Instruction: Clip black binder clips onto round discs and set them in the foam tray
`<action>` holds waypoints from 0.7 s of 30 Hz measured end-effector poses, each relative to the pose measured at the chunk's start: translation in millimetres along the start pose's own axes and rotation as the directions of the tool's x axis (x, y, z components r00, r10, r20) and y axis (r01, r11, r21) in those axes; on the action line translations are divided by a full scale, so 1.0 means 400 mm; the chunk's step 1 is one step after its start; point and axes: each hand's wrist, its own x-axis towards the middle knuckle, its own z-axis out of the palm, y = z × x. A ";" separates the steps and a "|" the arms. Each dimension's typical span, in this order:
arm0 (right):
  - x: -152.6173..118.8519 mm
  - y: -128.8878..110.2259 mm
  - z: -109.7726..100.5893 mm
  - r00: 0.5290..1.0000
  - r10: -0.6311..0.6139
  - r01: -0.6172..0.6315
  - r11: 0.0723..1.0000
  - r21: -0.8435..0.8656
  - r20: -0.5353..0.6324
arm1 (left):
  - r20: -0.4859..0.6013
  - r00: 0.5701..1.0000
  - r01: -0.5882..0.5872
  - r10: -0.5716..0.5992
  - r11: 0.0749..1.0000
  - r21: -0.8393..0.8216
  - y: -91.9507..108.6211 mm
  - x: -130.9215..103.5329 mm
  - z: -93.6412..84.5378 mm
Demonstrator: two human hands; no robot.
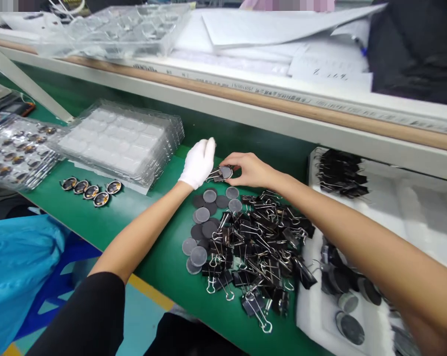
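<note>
My left hand (200, 160), in a white glove, is beside my right hand over the green table, its fingers pressed together. What they hold, if anything, is hidden. My bare right hand (248, 169) pinches a round grey disc (226, 172) between thumb and fingers. A black binder clip (217, 175) with wire handles is at that disc, its handles pointing towards the glove. Below both hands lie loose grey and dark discs (209, 229). To their right spreads a large heap of black binder clips (260, 237).
Several round parts with amber centres (91, 192) lie on the left. Behind them stands a stack of clear plastic trays (115, 138), with filled trays (19, 148) further left. A white foam box (308, 306) at right holds clips and discs. A shelf edge (223, 94) crosses behind my hands.
</note>
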 end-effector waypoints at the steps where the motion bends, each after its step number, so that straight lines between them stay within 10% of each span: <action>1: -0.012 -0.012 -0.009 0.998 -0.020 0.020 1.000 0.003 -0.055 | 0.031 0.999 0.015 -0.012 0.997 -0.079 0.004 -0.019 -0.016; 6: -0.077 -0.087 -0.042 0.980 0.024 -0.026 1.000 -0.009 -0.197 | 0.466 0.883 0.244 -0.057 0.904 -0.352 0.016 -0.105 -0.069; 14: -0.178 -0.136 -0.033 0.887 0.456 -0.432 0.875 -0.219 0.071 | 0.344 0.919 0.354 -0.192 0.785 -0.508 -0.025 -0.136 -0.077; 21: -0.206 -0.150 0.008 0.857 0.507 -0.512 0.859 -0.030 -0.095 | 0.377 0.916 0.343 -0.135 0.750 -0.566 -0.010 -0.149 -0.086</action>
